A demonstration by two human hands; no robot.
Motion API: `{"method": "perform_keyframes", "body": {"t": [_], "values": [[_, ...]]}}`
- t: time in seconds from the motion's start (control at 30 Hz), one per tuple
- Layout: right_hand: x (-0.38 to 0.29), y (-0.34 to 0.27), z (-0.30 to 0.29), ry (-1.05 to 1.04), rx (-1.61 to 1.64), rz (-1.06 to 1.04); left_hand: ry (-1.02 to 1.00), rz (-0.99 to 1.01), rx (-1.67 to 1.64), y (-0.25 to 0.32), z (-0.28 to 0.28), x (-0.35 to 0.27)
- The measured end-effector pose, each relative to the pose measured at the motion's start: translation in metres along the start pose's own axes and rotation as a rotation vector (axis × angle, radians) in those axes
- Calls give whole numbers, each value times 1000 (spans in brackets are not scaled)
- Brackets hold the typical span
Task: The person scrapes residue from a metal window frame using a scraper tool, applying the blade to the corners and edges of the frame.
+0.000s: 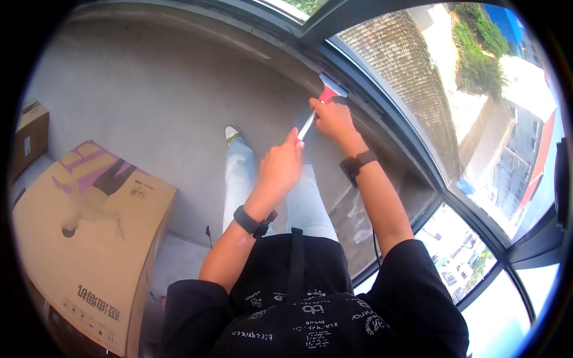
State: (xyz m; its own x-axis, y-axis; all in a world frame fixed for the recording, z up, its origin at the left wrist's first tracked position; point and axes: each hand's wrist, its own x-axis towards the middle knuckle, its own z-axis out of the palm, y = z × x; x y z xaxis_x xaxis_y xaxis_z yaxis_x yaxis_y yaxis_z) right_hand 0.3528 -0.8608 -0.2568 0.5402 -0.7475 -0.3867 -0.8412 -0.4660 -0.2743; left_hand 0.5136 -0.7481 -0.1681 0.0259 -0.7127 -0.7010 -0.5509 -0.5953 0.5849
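A long-handled scraper with a red head, a metal shaft and a wide flat blade reaches up towards the window frame. Its blade lies at the ledge below the dark metal frame; whether it touches cannot be told. My right hand is closed around the shaft just under the red head. Lower down, my left hand grips the red end of the handle, with a finger extended along it. Both wrists wear black bands with small dark devices.
Large window panes in a dark metal frame run along the right, with buildings outside. A big printed cardboard box stands at the left, and a smaller cardboard box is behind it. Grey concrete floor lies around my feet.
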Motion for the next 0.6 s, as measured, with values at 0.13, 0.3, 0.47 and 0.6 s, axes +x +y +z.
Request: {"method": "perform_keyframes", "body": {"t": [0.13,0.3,0.47,0.6], "values": [[-16,8,1,-21,-5,-27,57,-31,-48,9,19,-9],[-15,15,5,-12,80,-86,124,-89,-36,16,28,-20],[-13,21,2,-1,122,-122,129,-104,-22,18,31,-15],[-10,31,7,24,110,-191,138,-91,-60,16,35,-13]]}}
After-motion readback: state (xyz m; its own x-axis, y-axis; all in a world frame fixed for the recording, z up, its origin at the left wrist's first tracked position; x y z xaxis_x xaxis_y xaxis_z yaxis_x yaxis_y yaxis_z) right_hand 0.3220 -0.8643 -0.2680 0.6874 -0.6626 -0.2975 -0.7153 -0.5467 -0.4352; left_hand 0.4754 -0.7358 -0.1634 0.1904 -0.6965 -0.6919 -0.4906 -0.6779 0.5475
